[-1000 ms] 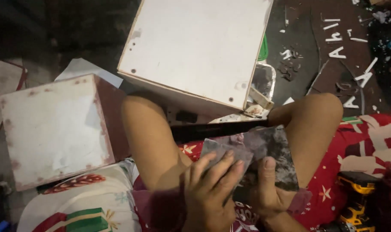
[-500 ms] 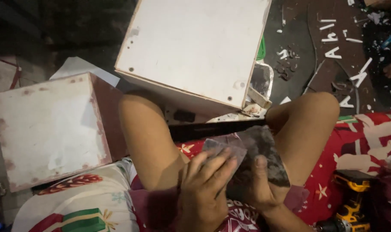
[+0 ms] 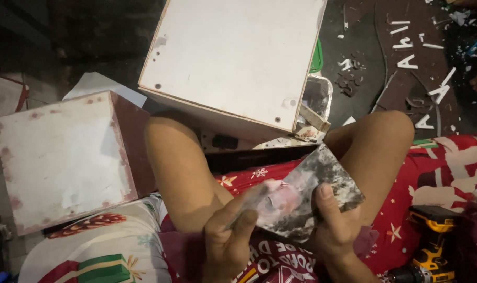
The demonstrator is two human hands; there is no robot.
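My right hand [image 3: 334, 226] grips the near edge of a small flat board [image 3: 330, 178] smeared with grey and pink filler; it is tilted between my knees. My left hand [image 3: 227, 238] is closed around a thin flat tool [image 3: 251, 202], blurred by motion, whose tip lies on the pink patch [image 3: 284, 199] of the board. I cannot tell exactly what kind of tool it is. Both hands sit low in the view, above my lap.
A large white wooden box [image 3: 233, 57] lies ahead of my knees. To the left stands a smaller white cube with reddish edges [image 3: 60, 157]. A yellow-and-black cordless drill [image 3: 432, 236] rests on the red patterned cloth [image 3: 453, 167]. White cut-out pieces [image 3: 411, 60] are scattered on the dark floor.
My left hand has drawn back toward the left and now shows the blurred tool on the board. The board has tilted slightly in my right hand.
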